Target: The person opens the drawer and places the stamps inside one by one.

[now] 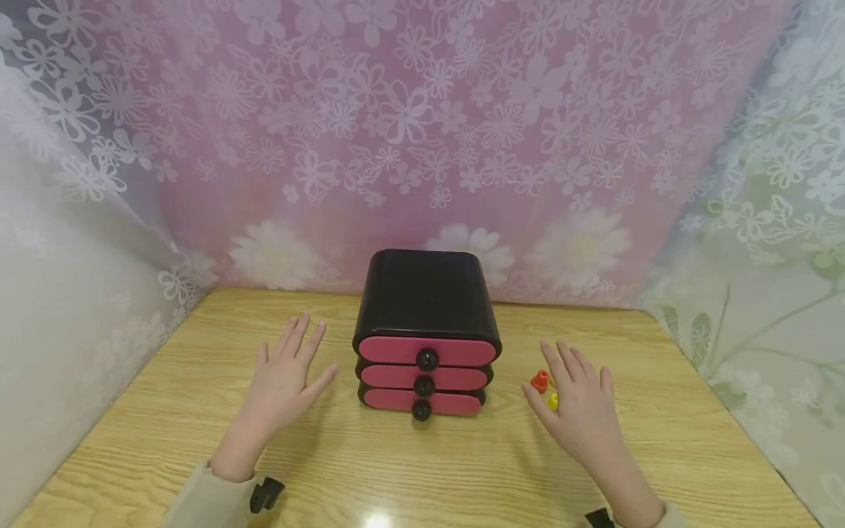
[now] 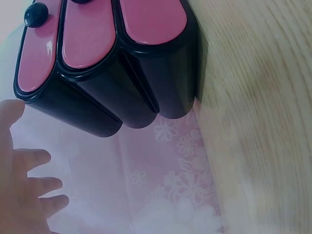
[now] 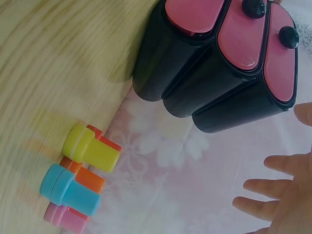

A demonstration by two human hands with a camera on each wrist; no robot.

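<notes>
Only wrist-side: blue stamp [image 3: 68,189], pink stamp [image 3: 66,218].

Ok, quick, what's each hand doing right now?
Left hand: open, holding nothing, left of the drawer box.
Right hand: open, holding nothing, over the small stamps.

From the head view, the right hand [image 1: 581,411] hides most stamps [image 1: 540,381].

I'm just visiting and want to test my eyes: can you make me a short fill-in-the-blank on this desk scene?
1. The black chest has ___ pink drawers.
2. Each drawer front carries a round ___ knob.
3. The small coloured stamps lie near the ___ hand.
4. Both hands, left hand and right hand, hold ___.

Missing words: three; black; right; nothing
</notes>
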